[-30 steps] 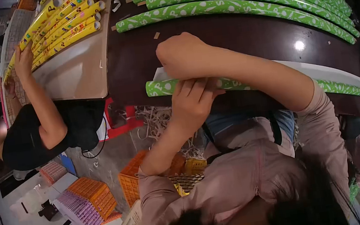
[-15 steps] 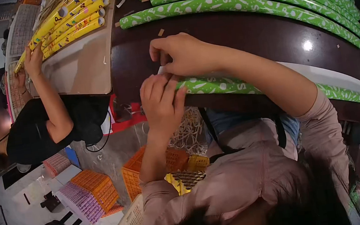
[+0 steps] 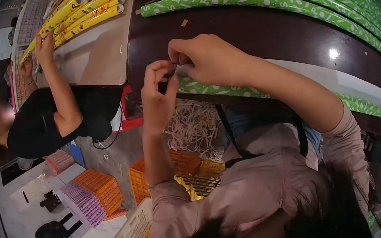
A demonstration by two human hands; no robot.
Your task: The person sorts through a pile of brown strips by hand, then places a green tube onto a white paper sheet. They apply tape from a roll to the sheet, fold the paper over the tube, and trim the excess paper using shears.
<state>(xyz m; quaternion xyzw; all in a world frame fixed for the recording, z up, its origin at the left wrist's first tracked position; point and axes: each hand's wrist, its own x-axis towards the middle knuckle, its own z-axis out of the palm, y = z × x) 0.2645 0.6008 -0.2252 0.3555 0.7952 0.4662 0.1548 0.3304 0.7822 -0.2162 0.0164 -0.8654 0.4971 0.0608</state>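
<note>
A green patterned paper roll (image 3: 366, 107) lies along the table's near edge, with a loose white flap (image 3: 325, 75) beside it. Over its left end my right hand (image 3: 209, 60) is closed, thumb and fingers pressed together. My left hand (image 3: 160, 91) meets it from the left, raised off the roll, its fingers curled and its fingertips touching those of my right hand. Whatever sits between the fingertips is too small and dark to make out. My right forearm crosses above the roll and hides part of it.
Finished-looking green rolls (image 3: 252, 3) lie across the dark table's (image 3: 216, 23) far side. At the left, a co-worker (image 3: 49, 119) handles yellow rolls (image 3: 94, 20) on a board (image 3: 102, 48). Orange crates (image 3: 98, 190), a white basket (image 3: 135, 229) and paper strips (image 3: 193, 123) are below.
My left hand has lifted off the roll and come up to the fingertips of my right hand. More of the white flap shows. The view has shifted slightly.
</note>
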